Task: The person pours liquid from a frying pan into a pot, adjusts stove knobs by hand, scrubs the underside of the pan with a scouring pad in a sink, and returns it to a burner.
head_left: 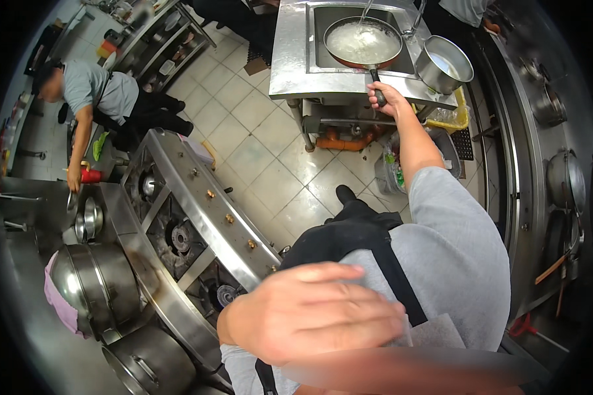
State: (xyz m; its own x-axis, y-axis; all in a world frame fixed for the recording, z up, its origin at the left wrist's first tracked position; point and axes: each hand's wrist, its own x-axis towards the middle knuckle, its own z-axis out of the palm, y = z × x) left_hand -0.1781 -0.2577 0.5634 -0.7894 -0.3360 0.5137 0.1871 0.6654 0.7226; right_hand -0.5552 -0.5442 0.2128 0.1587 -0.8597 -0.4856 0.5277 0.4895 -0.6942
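Counter (287, 56) of steel fills the far end of the room, a sink (314, 46) set into it. Over the sink is the frying pan (362, 43), cloudy water pooled inside, and a deep metal pot (445, 64) stands just beside it. I'd say holding it under water calls for a level pan and a steady wrist; tipped, it could slop over. Whether the sink's edge bears any of the weight, I can't tell. The person's left hand (326, 316) is up before the chest, fingers stretched out, palm hidden, nothing to be seen in it. The right hand (390, 100) is clamped around the black handle (377, 87), fingers wrapped near its free end. A thin stream (364, 13) falls into the pan.
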